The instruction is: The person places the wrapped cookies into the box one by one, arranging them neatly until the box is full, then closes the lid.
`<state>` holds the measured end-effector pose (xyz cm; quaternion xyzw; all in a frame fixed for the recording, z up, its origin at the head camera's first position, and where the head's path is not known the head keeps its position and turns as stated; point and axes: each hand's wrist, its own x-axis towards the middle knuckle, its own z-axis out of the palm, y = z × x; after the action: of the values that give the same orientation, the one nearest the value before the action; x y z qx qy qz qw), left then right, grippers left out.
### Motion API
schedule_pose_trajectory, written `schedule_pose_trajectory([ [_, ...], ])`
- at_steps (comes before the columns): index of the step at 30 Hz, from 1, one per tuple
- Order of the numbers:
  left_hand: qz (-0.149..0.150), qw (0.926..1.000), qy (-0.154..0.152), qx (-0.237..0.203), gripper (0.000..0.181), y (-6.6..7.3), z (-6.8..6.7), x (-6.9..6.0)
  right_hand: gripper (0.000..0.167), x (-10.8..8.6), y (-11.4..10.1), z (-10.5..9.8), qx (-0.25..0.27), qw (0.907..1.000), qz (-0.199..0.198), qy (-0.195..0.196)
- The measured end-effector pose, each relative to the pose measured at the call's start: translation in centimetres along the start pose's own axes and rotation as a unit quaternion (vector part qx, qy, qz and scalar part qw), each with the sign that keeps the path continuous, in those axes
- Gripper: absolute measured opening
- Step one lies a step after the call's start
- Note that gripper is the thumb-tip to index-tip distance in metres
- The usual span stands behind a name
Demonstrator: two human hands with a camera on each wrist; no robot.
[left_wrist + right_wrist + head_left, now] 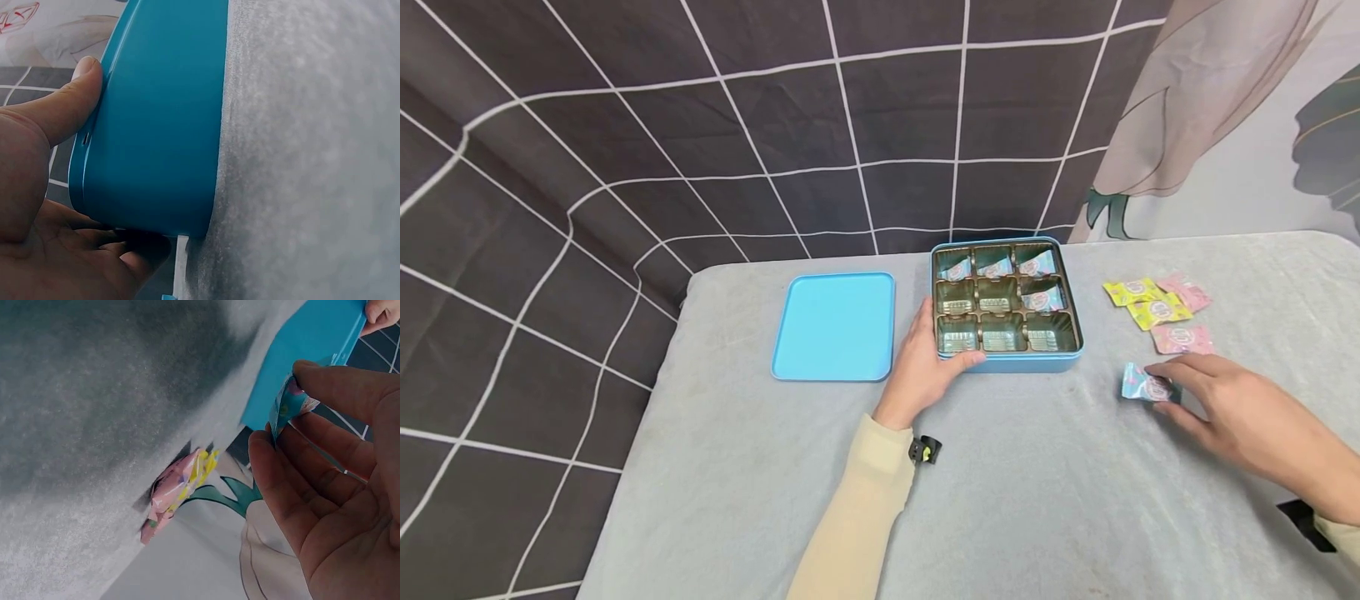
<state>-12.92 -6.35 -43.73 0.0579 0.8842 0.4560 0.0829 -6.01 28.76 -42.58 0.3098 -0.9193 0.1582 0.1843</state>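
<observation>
A blue tin box (1015, 364) with a compartmented gold-brown insert sits at the back of the table. Blue wrapped candies (1039, 264) fill the three back compartments, and another lies in the middle row on the right. My left hand (917, 367) grips the tin at its near left corner, thumb along the front and fingers by the left side; the left wrist view shows the thumb on the tin's wall (150, 125). Between thumb and fingertips, my right hand (1232, 400) pinches a blue wrapped candy (1142, 384), right of the tin.
Left of the tin lies a flat blue lid (835, 327). Two yellow candies (1159, 312) and two pink candies (1182, 339) are grouped to the right, beyond my right hand. A dark gridded cloth (895, 108) hangs behind the grey-covered table (737, 483).
</observation>
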Motion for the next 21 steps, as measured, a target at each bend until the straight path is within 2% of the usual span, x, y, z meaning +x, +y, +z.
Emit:
schedule_pose_trajectory([
  [8,-0.003,1.0,-0.001,0.005,0.113,0.0,0.0,0.0,0.08,0.3,-0.1,-0.1,-0.004,0.9994,0.032,-0.015],
  [21,-0.003,1.0,-0.002,0.004,0.113,0.1,-0.1,0.0,0.082,1.3,-0.4,-0.3,-0.006,0.9995,0.031,-0.006],
])
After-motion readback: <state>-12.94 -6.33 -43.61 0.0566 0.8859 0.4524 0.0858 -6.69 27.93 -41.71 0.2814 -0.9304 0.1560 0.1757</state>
